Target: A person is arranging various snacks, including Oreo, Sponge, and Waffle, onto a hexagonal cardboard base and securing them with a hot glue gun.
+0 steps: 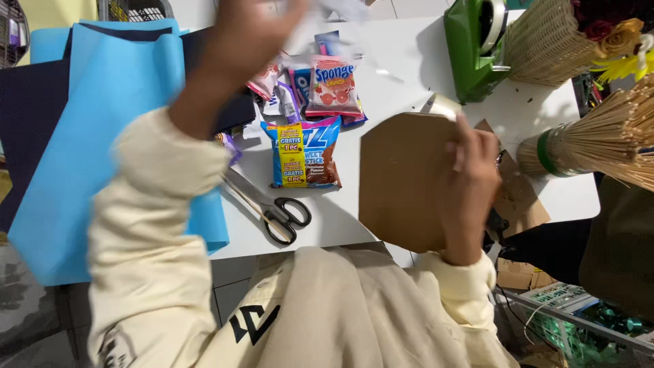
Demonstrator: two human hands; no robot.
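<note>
While your right hand [470, 197] pinched the cardboard piece [402, 180] at its edge, it looked light, stiff, creasable; left hand [255, 31] was raised, blurred, fingers spread, empty.

Scissors [276, 208] beside snack packets [305, 151] on white table [402, 61]; blue paper sheets [102, 129] left; green tape dispenser [473, 48] and stick bundle [593, 140] right.
</note>
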